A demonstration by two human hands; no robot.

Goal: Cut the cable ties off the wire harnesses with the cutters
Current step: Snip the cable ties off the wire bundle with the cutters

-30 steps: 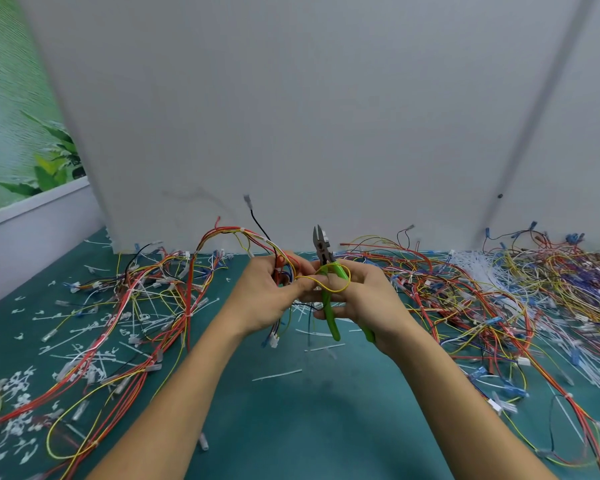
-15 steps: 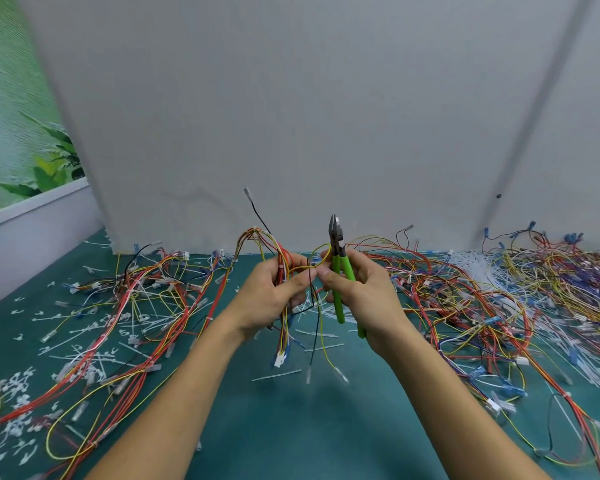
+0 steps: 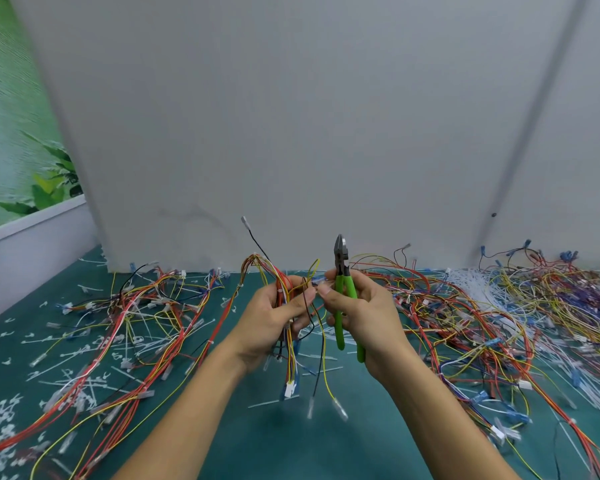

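My left hand [image 3: 274,320] grips a wire harness [image 3: 284,282] of red, yellow and black wires, lifted off the table. Its loose ends with white connectors dangle below the hand. My right hand [image 3: 364,313] holds the green-handled cutters [image 3: 342,271] upright, jaws pointing up and nearly closed. The thumb and forefinger of my right hand pinch something small beside the harness; what it is I cannot tell. The cutter jaws stand above and to the right of the harness, apart from the wires.
The green table [image 3: 291,441] carries piles of wire harnesses at the left [image 3: 146,323] and right [image 3: 499,323], and several cut white cable ties [image 3: 84,358]. A bundle of white ties [image 3: 465,282] lies at the back right. A grey wall panel [image 3: 291,133] stands close behind.
Both hands have risen, the harness has come free of the table with its ends hanging down, and the cutters have turned upright, away from the yellow wire loop.
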